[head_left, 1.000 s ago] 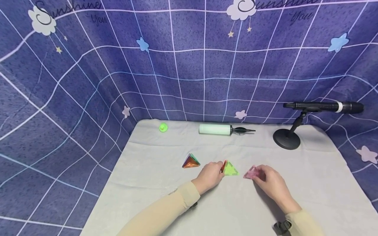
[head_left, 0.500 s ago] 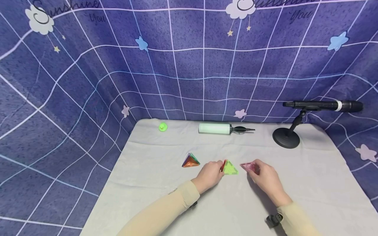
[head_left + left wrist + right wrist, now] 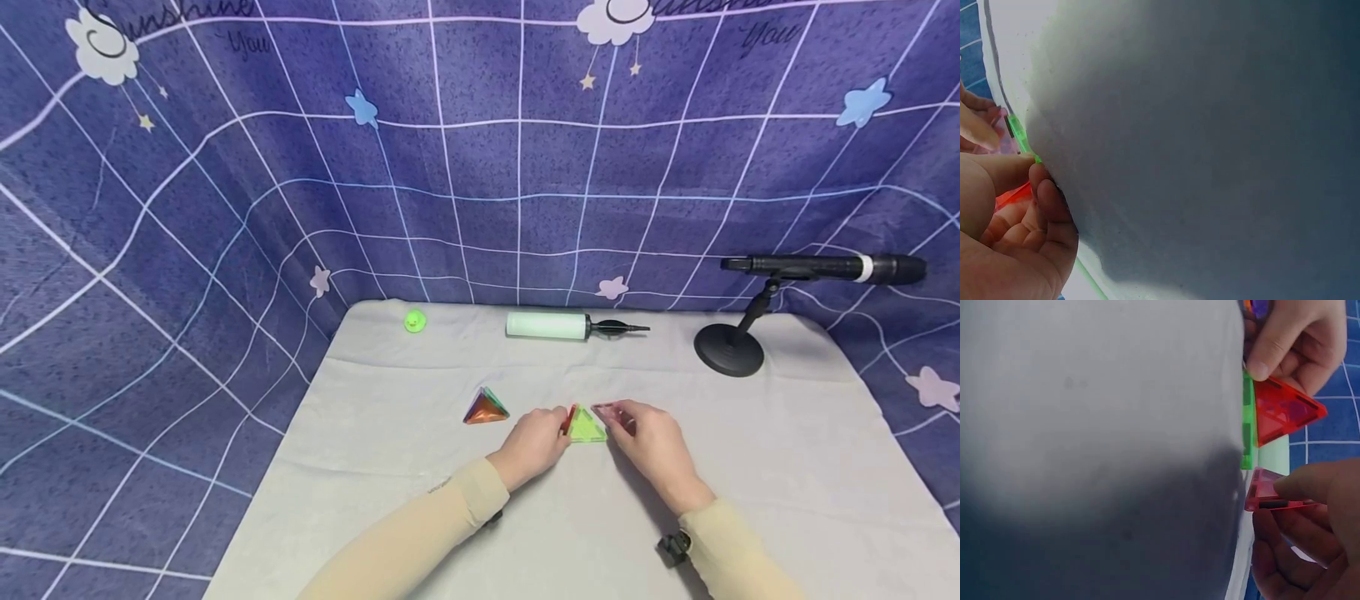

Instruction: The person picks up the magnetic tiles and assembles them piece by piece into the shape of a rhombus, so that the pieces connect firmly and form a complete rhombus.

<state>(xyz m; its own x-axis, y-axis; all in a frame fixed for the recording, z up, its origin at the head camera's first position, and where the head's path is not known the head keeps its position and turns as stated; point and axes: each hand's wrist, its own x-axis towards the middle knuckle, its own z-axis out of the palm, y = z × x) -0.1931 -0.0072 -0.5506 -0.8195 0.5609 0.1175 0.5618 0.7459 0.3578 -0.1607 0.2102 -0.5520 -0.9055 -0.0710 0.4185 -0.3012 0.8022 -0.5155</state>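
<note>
**One side standing, another yet to join**

From my end, starting at the left: a small green toy (image 3: 415, 321) sits at the far edge of the table (image 3: 337, 467), and nearer, a little to its right, is a pyramid (image 3: 486, 410) with orange, purple and green faces. No hand is on it; I would count that one as finished.

Just right of it is the left hand (image 3: 528, 446), thumb and fingers clamped on the red tile (image 3: 1279, 412). The red tile rises from the left edge of the green tile (image 3: 587, 428), which lies flat on the table. Whether it leans or stands straight I can't judge. Beyond this pair, the hand pump (image 3: 547, 326) lies on the far side, well apart.

Next comes the pink piece (image 3: 1262, 487), pinched between thumb and fingers of the right hand (image 3: 658, 450). It is just beside the green tile's right edge; I can't tell whether they touch, nor whether it is one tile or two joined. Far right is the microphone (image 3: 817, 267) on its stand (image 3: 727, 351).

I'd call this build about half done: base and one side are together. Left, it seems, is seating the pink piece and closing the top.
</note>
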